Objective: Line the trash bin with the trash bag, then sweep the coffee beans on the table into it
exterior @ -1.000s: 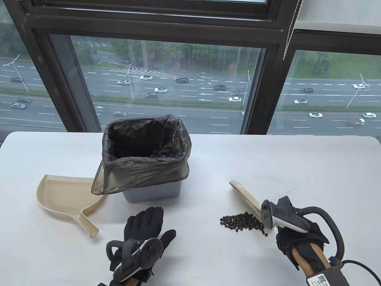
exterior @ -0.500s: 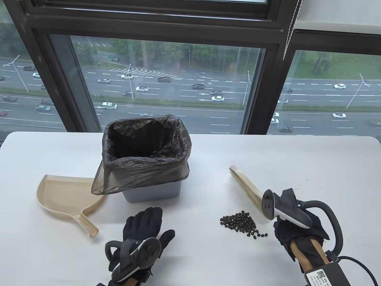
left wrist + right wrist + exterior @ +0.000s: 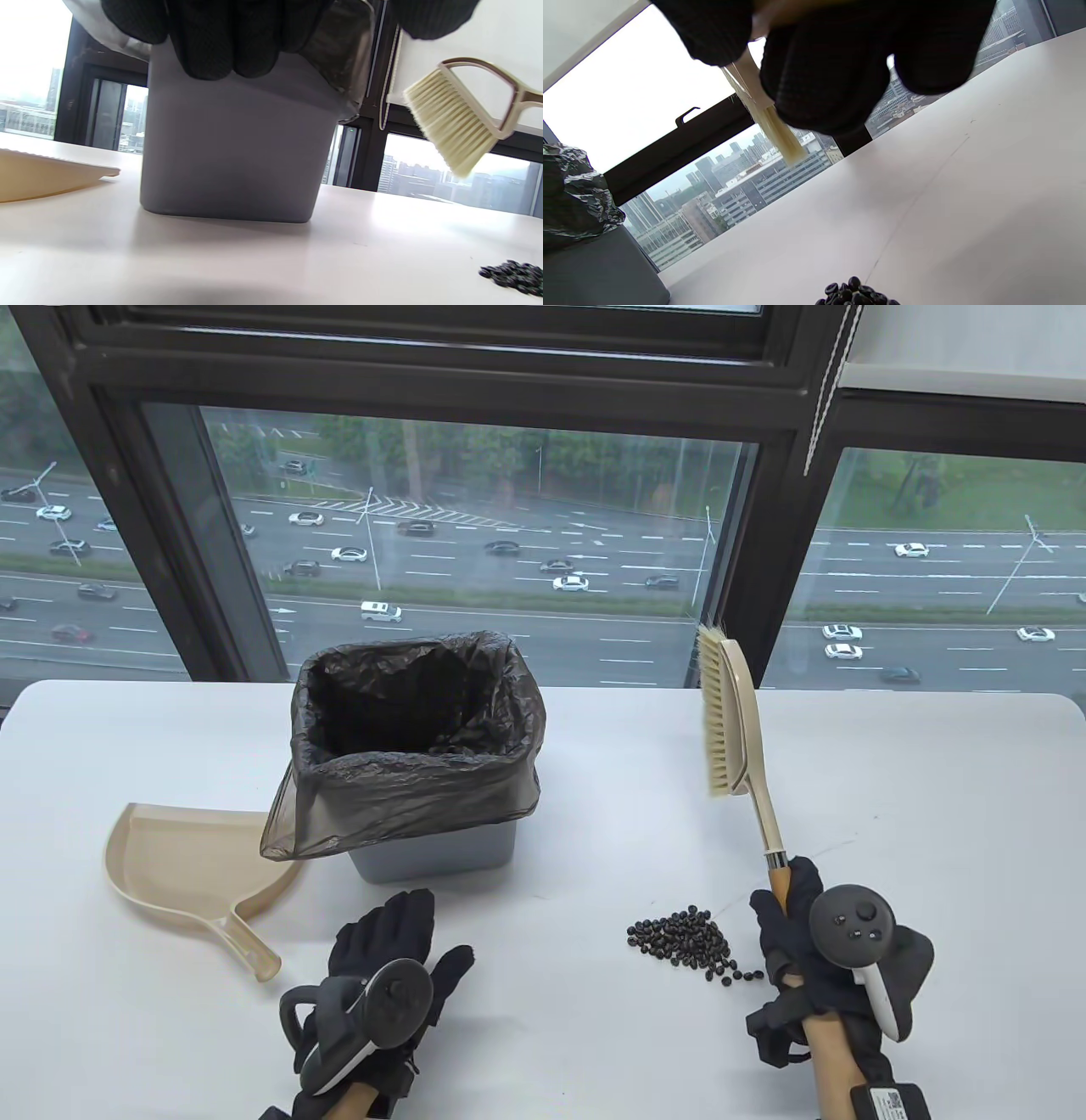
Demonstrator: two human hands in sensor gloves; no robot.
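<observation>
A grey trash bin stands mid-table, lined with a dark bag folded over its rim. A pile of coffee beans lies right of it, also seen low in the left wrist view as coffee beans and in the right wrist view as coffee beans. My right hand grips the handle of a beige brush, held raised above the table with bristles facing left. In the left wrist view the brush hangs in the air. My left hand rests flat on the table in front of the bin, holding nothing.
A tan dustpan lies on the white table left of the bin, handle pointing toward me; its edge shows as dustpan. A dark-framed window runs behind the table's far edge.
My right hand has lifted the brush from lying low beside the beans to standing up over the table. The left hand has shifted slightly left. The beans stayed put.
</observation>
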